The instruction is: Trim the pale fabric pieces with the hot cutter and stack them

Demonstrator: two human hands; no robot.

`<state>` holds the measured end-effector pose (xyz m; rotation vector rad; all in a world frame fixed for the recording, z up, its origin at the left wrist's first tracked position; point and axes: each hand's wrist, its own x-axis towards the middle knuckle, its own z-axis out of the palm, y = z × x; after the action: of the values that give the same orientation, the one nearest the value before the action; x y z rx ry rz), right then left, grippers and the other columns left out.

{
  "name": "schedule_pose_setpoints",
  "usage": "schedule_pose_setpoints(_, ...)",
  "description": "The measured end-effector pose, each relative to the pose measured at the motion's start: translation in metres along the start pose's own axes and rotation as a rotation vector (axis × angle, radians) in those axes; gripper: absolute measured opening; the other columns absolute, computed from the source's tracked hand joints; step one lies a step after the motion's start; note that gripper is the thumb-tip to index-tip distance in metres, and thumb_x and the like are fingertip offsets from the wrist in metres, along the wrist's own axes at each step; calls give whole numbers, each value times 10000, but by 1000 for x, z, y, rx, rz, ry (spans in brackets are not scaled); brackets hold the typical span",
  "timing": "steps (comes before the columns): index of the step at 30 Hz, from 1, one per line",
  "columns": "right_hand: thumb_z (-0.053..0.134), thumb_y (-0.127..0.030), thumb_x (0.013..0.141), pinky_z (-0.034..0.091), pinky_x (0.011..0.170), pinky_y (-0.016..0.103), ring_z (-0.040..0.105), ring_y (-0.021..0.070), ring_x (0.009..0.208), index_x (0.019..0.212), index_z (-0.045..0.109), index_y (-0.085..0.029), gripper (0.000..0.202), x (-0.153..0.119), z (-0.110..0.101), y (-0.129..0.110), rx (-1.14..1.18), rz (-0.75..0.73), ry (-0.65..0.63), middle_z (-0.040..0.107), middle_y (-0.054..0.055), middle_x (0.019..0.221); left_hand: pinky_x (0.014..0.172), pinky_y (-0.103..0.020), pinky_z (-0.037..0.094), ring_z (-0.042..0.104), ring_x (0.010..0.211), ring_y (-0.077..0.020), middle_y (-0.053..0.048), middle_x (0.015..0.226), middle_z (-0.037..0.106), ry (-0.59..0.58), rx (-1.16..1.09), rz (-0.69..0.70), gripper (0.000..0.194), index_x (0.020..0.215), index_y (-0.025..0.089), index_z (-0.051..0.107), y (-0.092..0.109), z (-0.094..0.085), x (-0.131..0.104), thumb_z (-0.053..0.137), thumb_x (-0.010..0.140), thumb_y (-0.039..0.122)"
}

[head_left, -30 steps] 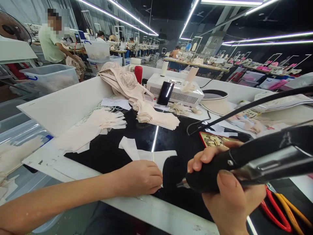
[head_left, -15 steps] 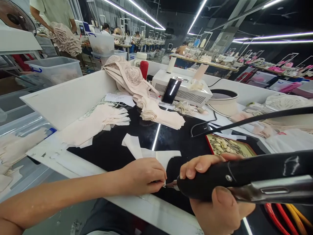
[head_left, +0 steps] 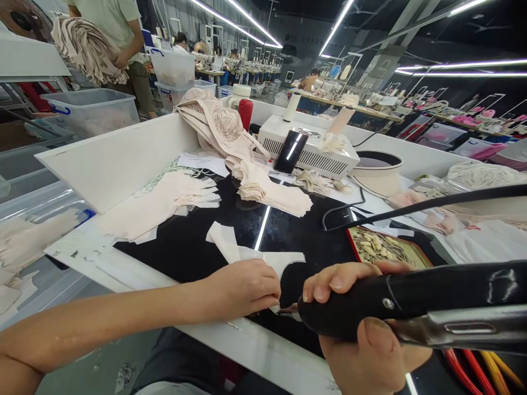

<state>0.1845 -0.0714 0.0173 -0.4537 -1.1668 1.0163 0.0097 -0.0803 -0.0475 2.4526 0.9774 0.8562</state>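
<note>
My left hand (head_left: 253, 288) is closed with fingers pinched on the lower end of a pale fabric piece (head_left: 284, 260) over the black tabletop. My right hand (head_left: 366, 340) is wrapped round a black hand tool (head_left: 444, 291) with a metal lever along its side. The tool's thin metal tip (head_left: 290, 311) points left and reaches the fabric edge at my left fingertips. Whether the tip touches the cloth is hidden by the fingers. Beyond, a fanned stack of beige fabric pieces (head_left: 275, 192) and another pale stack (head_left: 152, 206) lie on the table.
A tray of seeds (head_left: 382, 247) sits right of centre beneath a black cable (head_left: 436, 202). Farther back are a phone (head_left: 291, 152), a white vented box (head_left: 308, 148) and a red thread cone (head_left: 245, 113). A person (head_left: 119, 38) stands at upper left holding a fabric bundle.
The person at upper left has turned and the fabric bundle has shifted left and up. My hands keep nearly the same position at the fabric edge.
</note>
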Motion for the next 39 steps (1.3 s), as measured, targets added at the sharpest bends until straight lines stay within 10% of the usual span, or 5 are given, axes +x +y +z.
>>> schedule_pose_setpoints(39, 847, -401, 853, 534, 461, 321, 570, 177, 557, 1153, 627, -300, 386, -2, 3, -1, -38, 6, 50, 635, -56, 767, 986, -299, 575, 731, 989, -183, -74, 1066, 796, -33, 140, 281, 195, 1011, 180, 764, -7, -13, -3, 602, 1055, 80)
